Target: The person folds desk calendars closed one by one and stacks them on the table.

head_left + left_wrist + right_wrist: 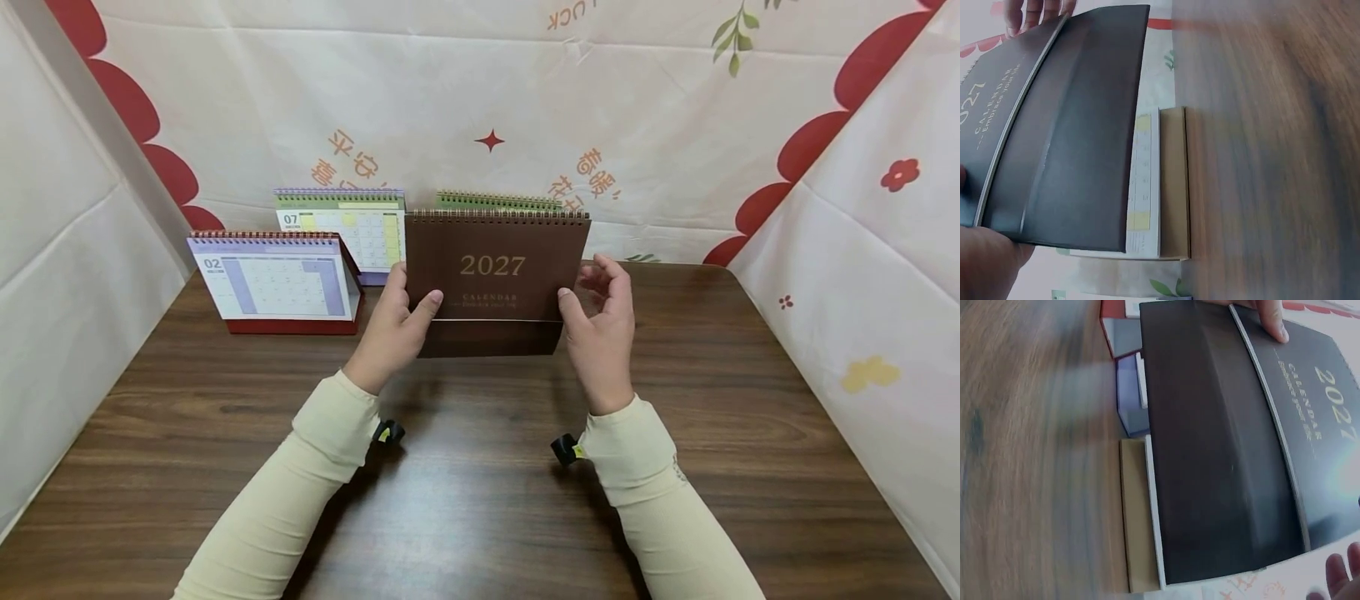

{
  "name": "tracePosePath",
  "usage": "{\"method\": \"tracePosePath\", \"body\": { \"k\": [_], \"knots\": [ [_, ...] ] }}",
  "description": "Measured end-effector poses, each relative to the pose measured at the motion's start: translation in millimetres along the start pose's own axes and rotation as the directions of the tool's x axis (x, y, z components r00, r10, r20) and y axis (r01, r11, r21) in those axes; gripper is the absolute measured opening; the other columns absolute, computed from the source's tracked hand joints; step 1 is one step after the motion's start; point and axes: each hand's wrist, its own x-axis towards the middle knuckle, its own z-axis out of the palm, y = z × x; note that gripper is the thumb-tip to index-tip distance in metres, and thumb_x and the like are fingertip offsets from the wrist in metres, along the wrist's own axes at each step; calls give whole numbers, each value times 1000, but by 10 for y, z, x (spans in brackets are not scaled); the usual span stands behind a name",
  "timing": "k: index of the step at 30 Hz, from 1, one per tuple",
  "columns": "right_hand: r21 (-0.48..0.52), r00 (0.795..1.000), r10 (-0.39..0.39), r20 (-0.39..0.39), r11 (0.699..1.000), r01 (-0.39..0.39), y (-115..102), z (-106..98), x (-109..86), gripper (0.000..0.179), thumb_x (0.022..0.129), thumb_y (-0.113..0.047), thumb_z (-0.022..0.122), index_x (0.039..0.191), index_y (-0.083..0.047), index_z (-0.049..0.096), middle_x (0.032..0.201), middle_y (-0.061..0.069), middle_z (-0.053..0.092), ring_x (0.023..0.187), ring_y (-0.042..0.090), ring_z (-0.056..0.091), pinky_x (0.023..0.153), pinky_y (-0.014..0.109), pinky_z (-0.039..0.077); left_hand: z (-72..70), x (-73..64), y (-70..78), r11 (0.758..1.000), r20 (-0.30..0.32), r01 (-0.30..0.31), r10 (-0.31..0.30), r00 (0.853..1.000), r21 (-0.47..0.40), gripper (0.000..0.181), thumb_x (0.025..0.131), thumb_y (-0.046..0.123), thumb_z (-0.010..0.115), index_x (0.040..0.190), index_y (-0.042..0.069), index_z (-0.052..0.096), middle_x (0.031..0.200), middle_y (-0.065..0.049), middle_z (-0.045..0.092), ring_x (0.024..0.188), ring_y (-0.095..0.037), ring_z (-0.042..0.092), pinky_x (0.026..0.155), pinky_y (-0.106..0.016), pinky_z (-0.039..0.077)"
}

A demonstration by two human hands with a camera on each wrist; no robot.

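Two cream sleeves (637,492) are nearest me, above the tabletop (480,500). Past them, the left hand (386,333) pinches the brown calendar (498,267) by its lower left side, thumb in front. The right hand (603,342) has its thumb at the opposite edge, fingers loosely spread beyond it, so I judge that side barely supported. The calendar looks raised, in front of the others; if the left pinch slackens, I expect it to swing or drop, and a hold on the front panel alone might let the stand splay. Left of it is the 02 calendar (281,287), with the 07 calendar (345,233) farther back; a sideways slip could clip either. Behind stands the green-topped calendar (495,200), which overshooting forward could topple toward the patterned cloth (487,83).
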Motion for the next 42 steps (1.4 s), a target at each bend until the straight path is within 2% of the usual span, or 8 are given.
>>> {"method": "tracePosePath", "body": {
  "k": [3,5,9,13,21,28,36,42],
  "knots": [
    [-36,998,9,64,999,-7,124,-53,44,56,95,3,58,147,0,38,135,14,48,124,25,48,107,39,36,-23,30,-94,1000,-10,17,-17,1000,-7,42,103,4,49,141,-2,32,135,-21,48,126,-27,48,105,-41,37],
    [-26,991,35,131,999,-32,170,-88,62,51,99,-3,56,148,-4,42,131,11,51,113,21,53,97,32,43,-34,51,-183,1000,-20,20,-20,1000,-17,43,104,5,50,142,-1,31,137,-21,47,128,-27,46,106,-41,36],
    [42,959,75,273,995,-89,205,-138,71,41,104,-11,50,145,-8,48,123,13,59,103,18,59,83,25,49,-44,85,-335,999,-40,3,-5,999,-44,46,103,7,52,144,1,32,139,-19,46,129,-25,44,107,-41,35],
    [100,926,116,359,982,-162,197,-157,61,41,106,-10,46,147,-12,45,130,14,60,108,21,63,83,29,55,-49,87,-370,996,-57,24,-29,998,-88,43,103,10,54,141,2,36,133,-16,52,123,-21,51,103,-38,39],
    [74,922,157,354,978,-196,191,-152,50,39,105,-6,45,143,-5,43,124,15,64,95,19,67,73,30,57,-63,83,-354,985,-55,53,-62,997,-162,47,103,12,55,145,6,36,126,-14,59,111,-22,61,92,-36,49],
    [49,925,172,338,979,-200,199,-149,28,37,105,-4,43,141,-2,39,123,16,63,95,18,66,73,29,56,-135,81,-356,978,-1,70,-72,997,-196,52,103,10,52,151,11,33,128,-15,60,112,-23,60,89,-32,50],
    [-25,922,187,340,981,-190,202,-168,46,35,104,-3,46,138,2,42,114,14,58,96,18,61,72,25,52,-258,68,-363,992,29,123,-123,992,-12,56,100,5,55,151,4,33,118,-14,57,108,-22,53,97,-36,41],
    [-90,897,228,379,974,-210,240,-184,70,37,103,-1,46,138,5,40,115,18,56,99,19,59,76,23,49,-267,56,-395,982,48,182,-184,982,43,54,98,4,59,147,3,37,108,-16,58,96,-25,56,89,-36,44]
  ]
}}
